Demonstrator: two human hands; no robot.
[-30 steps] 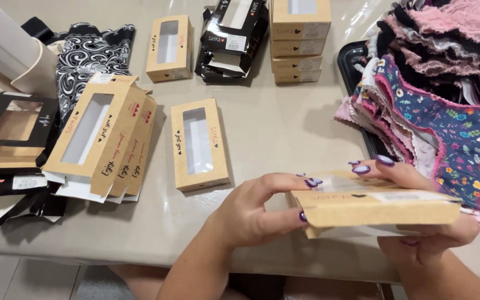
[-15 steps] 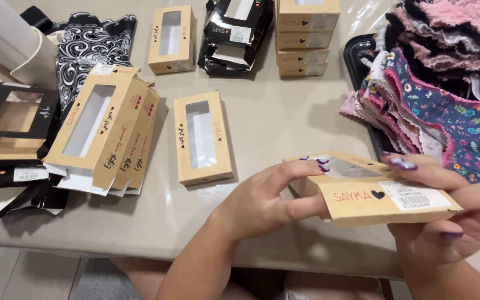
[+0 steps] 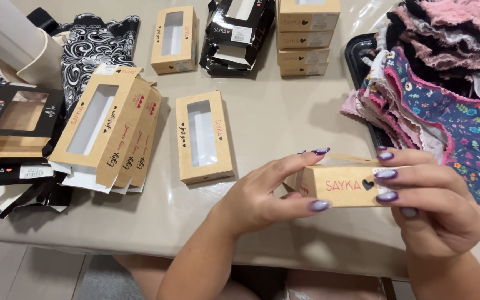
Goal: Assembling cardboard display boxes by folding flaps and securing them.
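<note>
While both hands grip it at lower right of frame, the small tan cardboard box (image 3: 344, 185) sits just above the beige table's (image 3: 284, 116) near edge. Left hand (image 3: 262, 197) pinches its left end btwn thumb & forefinger; right hand (image 3: 437, 203) wraps the right end, fingers curled over the front. Step looks like squaring up/closing the box; top flap seems partly open, hard to tell. Closing would need the flap tucked w/ one hand steadying. Flat window box (image 3: 203, 136) lies center; floral fabric pile (image 3: 445, 105) right.
</note>
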